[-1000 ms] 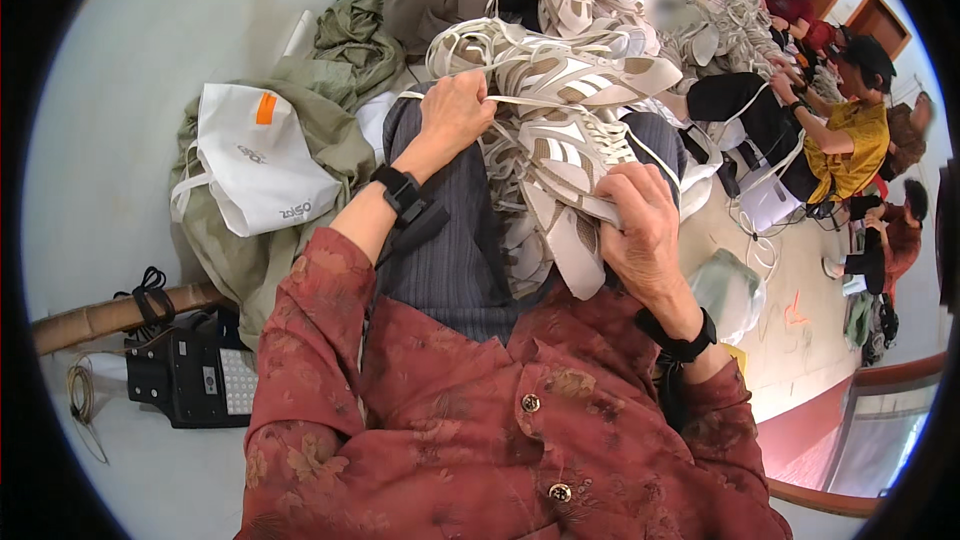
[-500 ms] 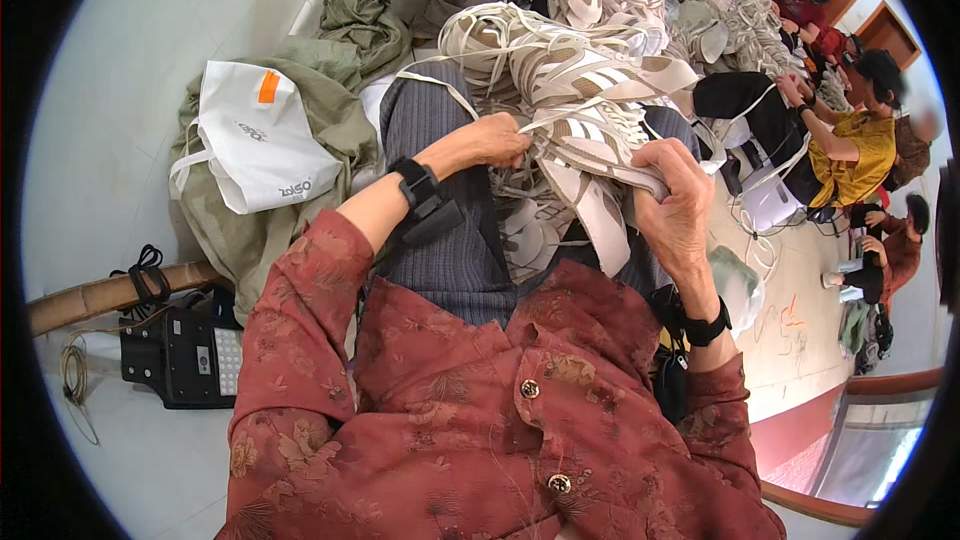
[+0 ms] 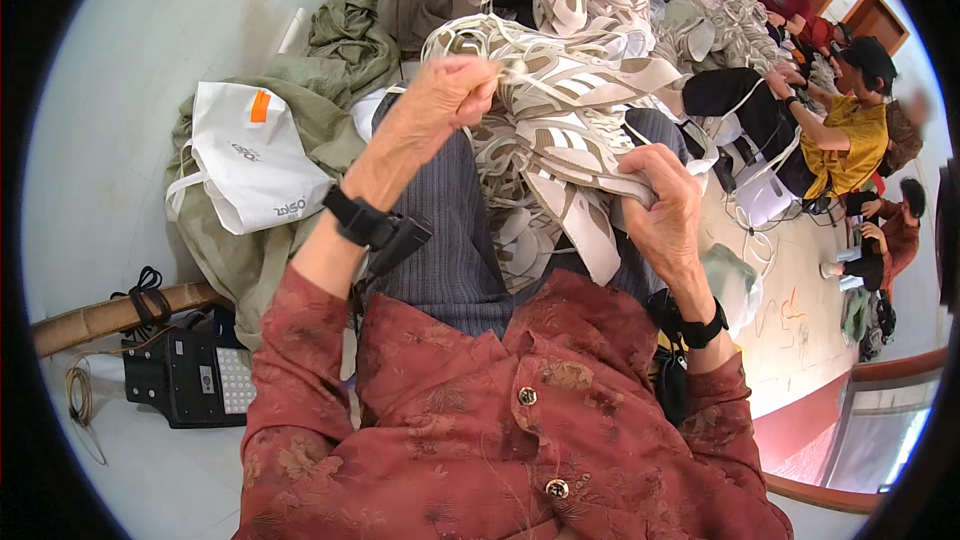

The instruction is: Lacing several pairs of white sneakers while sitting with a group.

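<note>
Lying on olive-green cloth (image 3: 250, 260), spreading over the pale floor (image 3: 130, 90): a white bag (image 3: 250, 165) with an orange tab. Sitting just below that cloth: a black device (image 3: 185, 380) with coiled cables. Sitting well to the right of the cloth: a person in a yellow shirt (image 3: 845, 140), amid piled pale shoes (image 3: 720, 25).

Under the left hand (image 3: 445, 100), the shoe upper (image 3: 560, 130) looks like matt beige-and-white synthetic leather, smooth, with soft mesh between the strips. The lace (image 3: 520, 70) pinched there is flat woven cloth. Left of that hand lies a white bag (image 3: 250, 155), smooth and faintly shiny, on rumpled olive cloth (image 3: 330, 60). Below the right hand (image 3: 665, 215), the wristband (image 3: 695, 325) is matt black.
</note>
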The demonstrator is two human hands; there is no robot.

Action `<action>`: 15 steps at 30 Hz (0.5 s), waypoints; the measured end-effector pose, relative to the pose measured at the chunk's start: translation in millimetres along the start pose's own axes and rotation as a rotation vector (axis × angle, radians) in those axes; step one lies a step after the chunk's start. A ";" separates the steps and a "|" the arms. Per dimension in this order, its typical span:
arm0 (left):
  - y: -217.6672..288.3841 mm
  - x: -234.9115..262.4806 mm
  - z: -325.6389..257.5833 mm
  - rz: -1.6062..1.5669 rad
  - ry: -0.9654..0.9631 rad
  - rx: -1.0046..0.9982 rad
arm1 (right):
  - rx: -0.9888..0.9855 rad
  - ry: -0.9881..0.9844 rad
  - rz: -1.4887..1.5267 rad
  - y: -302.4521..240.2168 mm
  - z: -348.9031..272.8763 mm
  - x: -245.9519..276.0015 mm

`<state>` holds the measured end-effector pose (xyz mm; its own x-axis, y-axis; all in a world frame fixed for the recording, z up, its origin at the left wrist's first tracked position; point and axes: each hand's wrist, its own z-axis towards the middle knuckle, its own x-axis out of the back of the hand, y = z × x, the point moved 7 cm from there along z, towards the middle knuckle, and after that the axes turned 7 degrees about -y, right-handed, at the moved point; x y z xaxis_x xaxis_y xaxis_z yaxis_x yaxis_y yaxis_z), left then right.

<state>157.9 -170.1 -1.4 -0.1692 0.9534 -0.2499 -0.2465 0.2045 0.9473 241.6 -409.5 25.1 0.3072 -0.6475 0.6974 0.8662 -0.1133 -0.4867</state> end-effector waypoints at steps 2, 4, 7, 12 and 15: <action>33.8 -22.6 -0.1 0.320 -0.005 -0.093 | 0.005 -0.020 -0.015 1.3 -0.6 -1.5; 50.7 -30.0 0.0 0.651 -0.011 -0.186 | 0.079 0.006 0.004 -5.1 -4.0 -4.3; 61.5 -24.3 -2.7 1.214 0.133 -0.310 | 0.153 -0.018 -0.016 -13.6 -10.5 -11.6; 70.6 4.5 -1.6 1.315 0.259 -0.397 | 0.309 -0.253 -0.156 -52.5 -44.3 -51.5; 67.6 18.6 4.2 1.321 0.350 -0.316 | 0.376 -0.316 -0.198 -62.9 -51.5 -71.1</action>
<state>142.1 -137.6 58.8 -0.6564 0.2861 0.6981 0.0857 -0.8911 0.4457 145.0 -395.2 -21.0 0.1769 -0.3757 0.9097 0.9834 0.1056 -0.1476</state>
